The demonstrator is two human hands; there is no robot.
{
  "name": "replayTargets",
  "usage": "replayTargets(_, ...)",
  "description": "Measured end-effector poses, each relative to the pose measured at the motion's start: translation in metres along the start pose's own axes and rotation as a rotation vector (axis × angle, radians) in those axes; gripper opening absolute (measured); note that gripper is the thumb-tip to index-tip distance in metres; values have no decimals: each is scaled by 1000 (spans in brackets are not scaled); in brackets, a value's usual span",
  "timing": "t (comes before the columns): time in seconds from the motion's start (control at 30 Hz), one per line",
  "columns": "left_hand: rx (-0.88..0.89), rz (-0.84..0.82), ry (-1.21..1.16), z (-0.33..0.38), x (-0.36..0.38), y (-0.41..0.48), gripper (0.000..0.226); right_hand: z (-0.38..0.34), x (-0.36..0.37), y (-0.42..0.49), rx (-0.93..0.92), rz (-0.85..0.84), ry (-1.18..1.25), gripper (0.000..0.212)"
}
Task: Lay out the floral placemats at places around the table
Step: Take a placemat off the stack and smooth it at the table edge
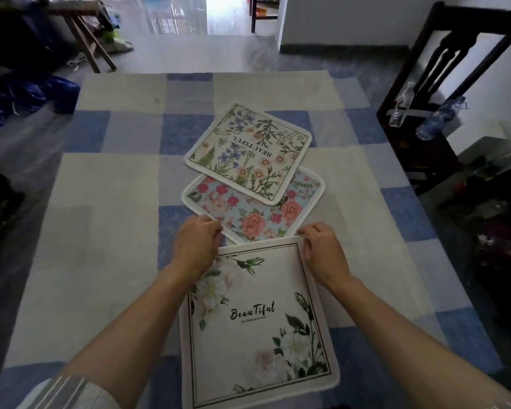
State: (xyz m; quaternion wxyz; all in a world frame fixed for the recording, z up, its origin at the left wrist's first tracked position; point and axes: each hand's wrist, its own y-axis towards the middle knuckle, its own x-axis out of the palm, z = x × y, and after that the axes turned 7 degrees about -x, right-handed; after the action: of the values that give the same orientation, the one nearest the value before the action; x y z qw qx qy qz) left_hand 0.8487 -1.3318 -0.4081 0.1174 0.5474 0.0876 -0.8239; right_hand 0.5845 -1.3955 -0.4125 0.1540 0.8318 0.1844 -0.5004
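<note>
The white mat point(257, 320) lies at the middle of the near edge of the tabletop point(101, 202). The right hand point(322, 255) pinches its far right corner with bent fingers. The left hand point(196, 246) is curled at the far left corner and seems to hold it too. The rose mat point(254, 219) and flower mat point(248, 149) sit piled mid-table. Best to pull the white mat flat and straight with the near edge, then let go.

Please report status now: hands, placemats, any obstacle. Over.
Hands: right hand pinches white mat far right corner; left hand curled at far left corner, grip hidden. White mat's far edge overlaps rose mat. Behind, wildflower mat atop rose mat.
</note>
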Motion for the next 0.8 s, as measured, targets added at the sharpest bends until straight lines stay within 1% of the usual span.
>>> replayTargets(0.13,88,-49,20,3,12,19,14,13,8,19,8,-20,-11,30)
replayTargets(0.27,285,-19,122,1,23,32,19,32,13,41,-45,-78,-17,33)
replayTargets(0.33,361,-40,168,0,28,35,23,40,14,48,-91,-120,-18,33)
replayTargets(0.47,406,-112,175,-8,29,43,28,54,12,55,-258,-166,-28,28)
replayTargets(0.53,462,-168,169,-13,30,49,28,61,11,58,-358,-161,-32,24)
replayTargets(0.6,521,-219,171,-16,30,52,28,65,10,60,-413,-172,-38,23)
replayTargets(0.67,556,-214,174,-16,32,52,28,67,11,62,-429,-181,-37,24)
replayTargets(0.8,574,-145,147,-20,38,48,25,65,17,64,-431,-165,-25,25)
